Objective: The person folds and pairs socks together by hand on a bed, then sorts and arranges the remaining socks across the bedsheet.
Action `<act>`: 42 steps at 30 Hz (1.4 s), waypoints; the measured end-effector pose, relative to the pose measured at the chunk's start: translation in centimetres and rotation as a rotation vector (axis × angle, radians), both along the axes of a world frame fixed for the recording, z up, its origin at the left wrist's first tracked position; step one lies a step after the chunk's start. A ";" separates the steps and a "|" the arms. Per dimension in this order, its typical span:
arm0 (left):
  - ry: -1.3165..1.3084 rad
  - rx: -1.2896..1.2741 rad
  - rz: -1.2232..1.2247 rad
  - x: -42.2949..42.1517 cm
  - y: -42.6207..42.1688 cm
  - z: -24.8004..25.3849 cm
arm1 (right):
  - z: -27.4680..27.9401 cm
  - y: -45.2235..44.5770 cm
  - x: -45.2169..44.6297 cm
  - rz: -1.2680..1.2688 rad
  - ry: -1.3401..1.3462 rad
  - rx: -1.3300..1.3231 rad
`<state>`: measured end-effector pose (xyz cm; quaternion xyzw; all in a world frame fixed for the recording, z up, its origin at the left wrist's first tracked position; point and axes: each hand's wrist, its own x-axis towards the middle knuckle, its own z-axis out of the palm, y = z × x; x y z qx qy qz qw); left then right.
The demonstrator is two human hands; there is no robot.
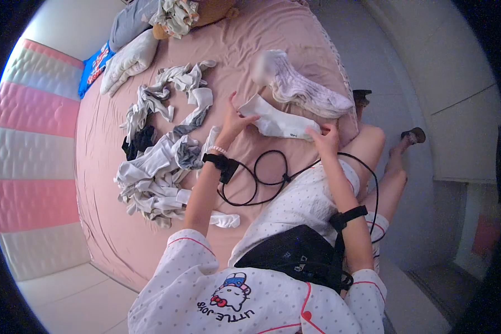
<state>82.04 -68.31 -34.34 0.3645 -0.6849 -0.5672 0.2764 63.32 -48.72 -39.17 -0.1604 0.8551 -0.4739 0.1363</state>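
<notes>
A white sock (281,121) with small dark marks lies stretched between my two hands on the pink bed sheet. My left hand (235,121) grips its left end, thumb across the fabric and forefinger pointing up and away. At the other end, my right hand (325,138) pinches the sock between thumb and fingers. Just beyond it rests a stack of pale, ribbed socks (309,89), laid flat near the bed's right edge. To the left of my left hand spreads a heap of loose white and grey socks (156,161), with a black sock (141,141) among them.
A black cable (270,183) loops over the sheet beside my lap. Pillows (131,61) and a bundle of light cloth (175,16) sit at the far left. A padded panel (36,150) borders the bed. Another person's leg (394,161) shows on the right.
</notes>
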 end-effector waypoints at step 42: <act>-0.487 -1.088 -0.387 -1.7 5.4 -0.9 | 4.9 -0.5 4.1 0.879 0.856 0.260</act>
